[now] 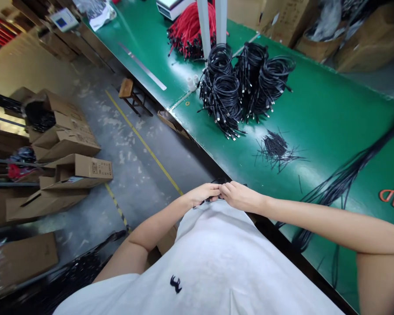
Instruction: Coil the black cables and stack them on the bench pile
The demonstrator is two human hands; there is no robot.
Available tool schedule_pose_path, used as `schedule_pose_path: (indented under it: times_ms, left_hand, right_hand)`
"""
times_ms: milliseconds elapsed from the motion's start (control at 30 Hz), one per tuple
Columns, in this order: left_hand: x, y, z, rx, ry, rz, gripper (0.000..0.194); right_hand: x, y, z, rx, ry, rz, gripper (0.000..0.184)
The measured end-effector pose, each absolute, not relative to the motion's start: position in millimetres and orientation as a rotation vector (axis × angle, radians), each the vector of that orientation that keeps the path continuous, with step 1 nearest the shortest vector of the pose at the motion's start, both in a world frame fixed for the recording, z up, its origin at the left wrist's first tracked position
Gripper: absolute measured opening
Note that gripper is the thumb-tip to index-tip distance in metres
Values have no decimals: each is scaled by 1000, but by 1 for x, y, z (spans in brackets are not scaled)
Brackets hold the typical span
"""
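My left hand (202, 194) and my right hand (239, 196) meet fingertip to fingertip at the edge of the green table (328, 118), just in front of my white shirt. Both are closed on a small coil of black cable (216, 183), mostly hidden under the fingers. Beyond them a scatter of short black ties (277, 149) lies on the table. Farther back stands a heap of coiled black cables (239, 87). A long bundle of loose black cables (354, 168) runs across the table on the right.
Red cables (187, 30) are piled at the far end beside two white posts (212, 22). Orange scissors (392, 197) lie at the right edge. Open cardboard boxes (68, 153) stand on the floor to the left, with a small wooden stool (129, 92) by the table.
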State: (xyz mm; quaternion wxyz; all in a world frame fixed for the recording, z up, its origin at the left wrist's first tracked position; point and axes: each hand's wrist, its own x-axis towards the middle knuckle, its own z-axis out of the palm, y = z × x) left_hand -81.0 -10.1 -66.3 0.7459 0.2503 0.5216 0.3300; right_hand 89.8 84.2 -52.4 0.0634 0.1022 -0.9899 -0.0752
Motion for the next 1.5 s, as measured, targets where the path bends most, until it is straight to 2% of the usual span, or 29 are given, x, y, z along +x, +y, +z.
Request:
schedule_pose_path:
  times_ms: [133, 300, 467, 533, 633, 700, 800, 867, 933, 1000, 1100, 1200, 1300, 1400, 1467, 1500]
  left_hand:
    - [-79, -5, -72, 484, 1203, 729, 39]
    - [-81, 2, -74, 468, 1112, 757, 24]
    - [-70, 20, -81, 391, 1176, 887, 10]
    - [-59, 29, -89, 339, 1280, 1022, 21]
    - [-50, 39, -103, 489, 1446, 1158, 55]
    - [-55, 43, -108, 862, 1567, 1072, 59]
    - [-74, 52, -107, 1461, 1859, 731, 35]
    - [-80, 63, -106, 1649, 2034, 540, 19]
    - [-73, 75, -109, 1585, 2133, 524, 18]
    - [-52, 79, -114, 1333, 2127, 666, 15]
    - [-15, 67, -120, 1162, 1742, 883, 14]
    - [-9, 45, -113, 1392, 1453, 918, 14]
    - [-40, 38, -101, 1416, 1813, 959, 19]
    - [-63, 54, -103, 1194, 1956, 773, 23]
    - [-54, 69, -114, 1073, 1959, 697, 13]
    - [-43, 75, -121, 1032, 1978, 703, 15]
  right_hand:
    - [78, 91, -54, 371, -3065, -204, 23]
    - [72, 104, -43, 527, -3161, -169, 25]
    - [59, 119, -30, 131, -3482, 21, 30]
    - [52, 130, -31, -135, -3559, 173, 28]
    - [46, 144, -37, -421, -3550, 293, 30]
    - [47, 150, -41, -477, -3531, 322, 31]
    - [50, 151, -45, -471, -3502, 329, 33]
    - [49, 152, -46, -503, -3486, 284, 33]
    - [46, 156, -49, -558, -3474, 192, 32]
    - [43, 162, -52, -590, -3458, 105, 30]
    - [46, 173, -61, -589, -3446, 45, 28]
    - [59, 178, -68, -519, -3424, -2, 29]
    - [73, 175, -69, -218, -3361, 16, 32]
    - [75, 170, -68, 47, -3322, 65, 33]
    - [70, 169, -69, -35, -3358, 91, 32]
    - [67, 170, -71, -151, -3381, 107, 30]
